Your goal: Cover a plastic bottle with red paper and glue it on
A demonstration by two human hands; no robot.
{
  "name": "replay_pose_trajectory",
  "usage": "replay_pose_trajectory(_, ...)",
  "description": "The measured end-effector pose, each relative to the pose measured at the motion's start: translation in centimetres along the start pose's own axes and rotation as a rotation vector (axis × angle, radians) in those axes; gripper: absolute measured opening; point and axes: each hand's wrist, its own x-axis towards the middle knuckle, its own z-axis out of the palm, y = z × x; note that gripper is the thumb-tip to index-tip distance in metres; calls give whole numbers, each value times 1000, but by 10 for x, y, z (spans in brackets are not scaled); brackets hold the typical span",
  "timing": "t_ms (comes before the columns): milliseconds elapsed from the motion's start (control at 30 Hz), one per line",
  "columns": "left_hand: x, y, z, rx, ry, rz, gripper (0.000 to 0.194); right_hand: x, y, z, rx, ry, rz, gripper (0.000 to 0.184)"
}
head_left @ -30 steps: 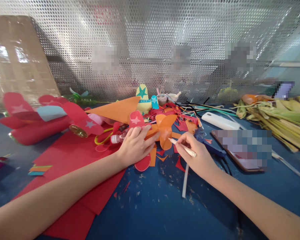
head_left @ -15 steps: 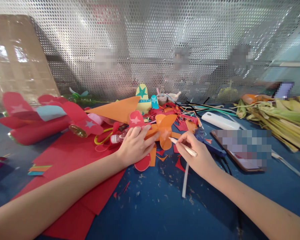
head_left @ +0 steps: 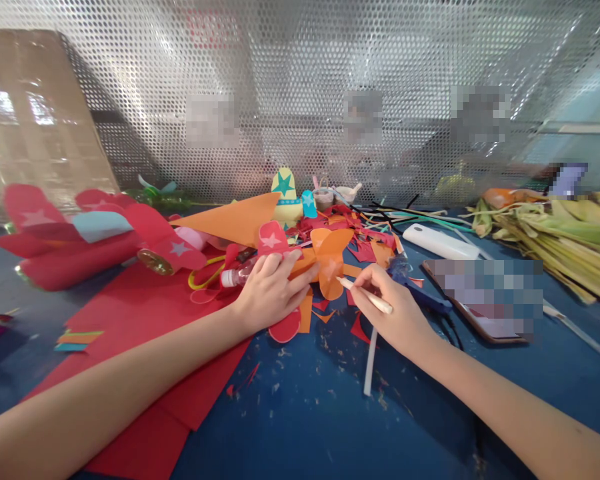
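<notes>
Orange paper flower (head_left: 331, 261) (half-hidden) under left hand (head_left: 270, 293); right hand (head_left: 397, 313) grasps white stick (head_left: 365, 295).

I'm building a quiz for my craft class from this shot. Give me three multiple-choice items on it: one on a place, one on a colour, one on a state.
1. Where do the big red paper sheets lie?
A. under the left forearm
B. on the corn husks
C. against the mesh wall

2. What colour is the butterfly-shaped cutout by the white stick's tip?
A. green
B. orange
C. purple

3. How is the right hand placed?
A. flat and open on the table
B. closed around the white stick
C. gripping the phone

Answers:
1. A, the red sheets spread on the blue table beneath that forearm.
2. B, the cutout is plainly orange.
3. B, its fingers wrap the stick like a pen, while the left hand presses down on the paper craft.
</notes>
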Motion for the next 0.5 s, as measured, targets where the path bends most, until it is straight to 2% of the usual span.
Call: replay_pose_trajectory(500, 1, 0, -1, -4, 9, 6, 31, 0, 1, 0, 11, 21, -13, 14)
